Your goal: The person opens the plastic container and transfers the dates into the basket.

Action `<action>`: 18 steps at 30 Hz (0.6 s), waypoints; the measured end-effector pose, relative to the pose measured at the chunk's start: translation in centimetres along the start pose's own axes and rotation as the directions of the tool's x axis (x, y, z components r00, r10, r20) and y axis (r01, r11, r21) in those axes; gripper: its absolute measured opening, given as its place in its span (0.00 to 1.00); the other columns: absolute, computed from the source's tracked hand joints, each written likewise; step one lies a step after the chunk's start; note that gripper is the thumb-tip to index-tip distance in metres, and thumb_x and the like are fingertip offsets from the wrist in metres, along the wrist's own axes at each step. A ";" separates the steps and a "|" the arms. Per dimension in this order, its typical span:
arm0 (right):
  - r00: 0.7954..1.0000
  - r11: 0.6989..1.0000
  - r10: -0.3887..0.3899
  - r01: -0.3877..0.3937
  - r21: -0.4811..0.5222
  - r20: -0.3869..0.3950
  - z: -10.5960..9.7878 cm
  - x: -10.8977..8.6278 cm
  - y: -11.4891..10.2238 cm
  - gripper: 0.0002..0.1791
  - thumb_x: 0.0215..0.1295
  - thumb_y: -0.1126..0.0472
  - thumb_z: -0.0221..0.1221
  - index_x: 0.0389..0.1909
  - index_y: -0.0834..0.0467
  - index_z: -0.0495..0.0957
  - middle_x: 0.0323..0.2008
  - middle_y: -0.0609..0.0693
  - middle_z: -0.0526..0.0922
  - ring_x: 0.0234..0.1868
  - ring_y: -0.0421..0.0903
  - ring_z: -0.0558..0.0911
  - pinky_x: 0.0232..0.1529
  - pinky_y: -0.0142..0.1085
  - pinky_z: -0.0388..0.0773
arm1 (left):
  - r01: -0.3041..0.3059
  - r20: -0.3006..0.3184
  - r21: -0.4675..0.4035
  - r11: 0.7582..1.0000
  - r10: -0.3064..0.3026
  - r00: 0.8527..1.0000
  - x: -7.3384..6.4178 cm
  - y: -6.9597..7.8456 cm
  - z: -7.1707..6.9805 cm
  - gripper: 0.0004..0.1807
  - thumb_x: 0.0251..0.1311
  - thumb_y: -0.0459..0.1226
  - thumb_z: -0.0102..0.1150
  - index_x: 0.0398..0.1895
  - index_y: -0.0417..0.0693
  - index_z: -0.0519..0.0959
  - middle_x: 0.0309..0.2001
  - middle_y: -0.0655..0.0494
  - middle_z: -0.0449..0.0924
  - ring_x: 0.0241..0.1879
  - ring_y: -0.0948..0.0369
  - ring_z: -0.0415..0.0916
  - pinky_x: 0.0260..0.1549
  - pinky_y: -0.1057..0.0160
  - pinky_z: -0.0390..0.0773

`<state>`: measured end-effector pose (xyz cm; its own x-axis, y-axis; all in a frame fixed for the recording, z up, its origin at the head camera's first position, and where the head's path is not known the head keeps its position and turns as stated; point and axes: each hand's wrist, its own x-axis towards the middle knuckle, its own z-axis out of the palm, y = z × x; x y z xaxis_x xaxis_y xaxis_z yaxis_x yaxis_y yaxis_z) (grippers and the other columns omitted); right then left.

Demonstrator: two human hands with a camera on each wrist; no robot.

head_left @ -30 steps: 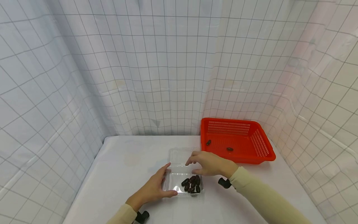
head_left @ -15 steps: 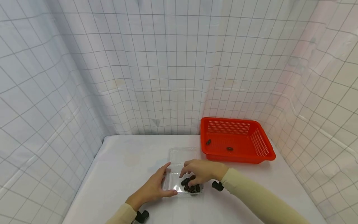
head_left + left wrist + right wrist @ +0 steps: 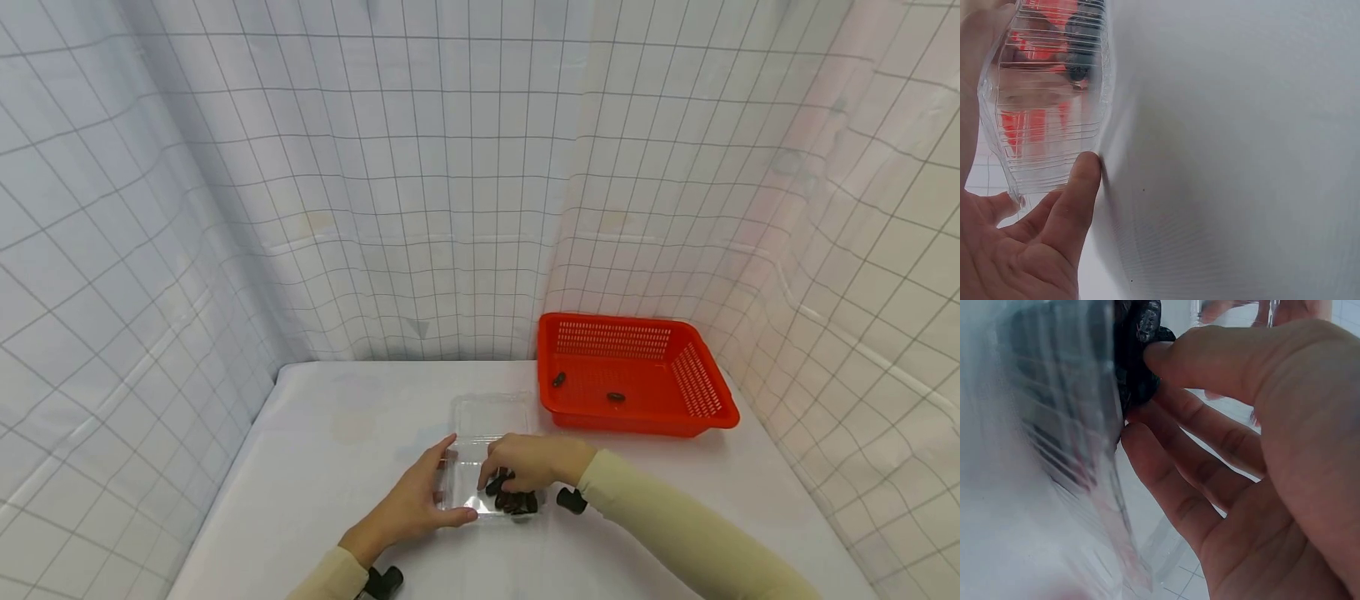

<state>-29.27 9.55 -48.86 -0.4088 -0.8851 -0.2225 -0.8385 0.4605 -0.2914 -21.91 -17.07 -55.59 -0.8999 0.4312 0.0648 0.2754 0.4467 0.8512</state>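
Several dark ovals lie in our clear box; our left hand, spread wide, touches its side, while our right hand touches the ovals, whether gripping any we cannot tell.

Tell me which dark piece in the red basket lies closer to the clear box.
The left piece in the head view, by the left wall of the red basket; the other piece lies away from both side walls, farther from the clear box.
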 end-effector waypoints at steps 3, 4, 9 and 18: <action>1.000 1.000 0.009 -0.009 -0.008 0.005 0.2 0.2 0.1 0.16 0.79 0.65 0.75 0.61 0.46 0.96 0.50 0.42 0.94 0.49 0.36 0.85 0.59 0.24 0.82 | 0.045 0.004 -0.024 0.999 -0.045 0.999 0.0 0.1 0.1 0.71 0.62 0.51 0.91 0.97 0.41 0.51 0.84 0.32 0.68 0.80 0.35 0.73 0.61 0.46 0.93; 1.000 1.000 0.012 -0.012 -0.009 0.005 0.2 0.3 0.1 0.16 0.79 0.65 0.75 0.61 0.46 0.96 0.50 0.42 0.94 0.49 0.36 0.85 0.59 0.24 0.82 | 0.057 0.006 -0.025 0.998 -0.056 0.998 0.0 0.1 0.1 0.72 0.62 0.51 0.91 0.97 0.42 0.50 0.85 0.33 0.68 0.81 0.36 0.72 0.62 0.47 0.93; 1.000 1.000 0.017 -0.017 0.007 0.002 0.4 0.4 0.1 0.17 0.79 0.67 0.73 0.59 0.45 0.97 0.48 0.40 0.94 0.46 0.32 0.81 0.58 0.24 0.82 | 0.071 0.010 -0.025 0.997 -0.070 0.997 0.1 0.3 0.2 0.71 0.62 0.49 0.91 0.97 0.42 0.50 0.86 0.32 0.67 0.82 0.36 0.72 0.63 0.46 0.92; 1.000 1.000 0.017 -0.017 0.013 -0.018 0.7 0.7 0.1 0.15 0.78 0.66 0.74 0.58 0.48 0.96 0.46 0.42 0.93 0.44 0.32 0.80 0.56 0.24 0.82 | 0.094 0.011 -0.040 0.995 -0.094 0.996 -0.1 0.3 0.2 0.72 0.62 0.49 0.91 0.97 0.42 0.49 0.86 0.32 0.67 0.83 0.35 0.71 0.64 0.46 0.92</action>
<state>-29.43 8.99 -49.70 -0.4295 -0.8781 -0.2109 -0.8265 0.4763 -0.2999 -21.67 -16.80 -55.40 -0.9179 0.3962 -0.0211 0.1756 0.4535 0.8738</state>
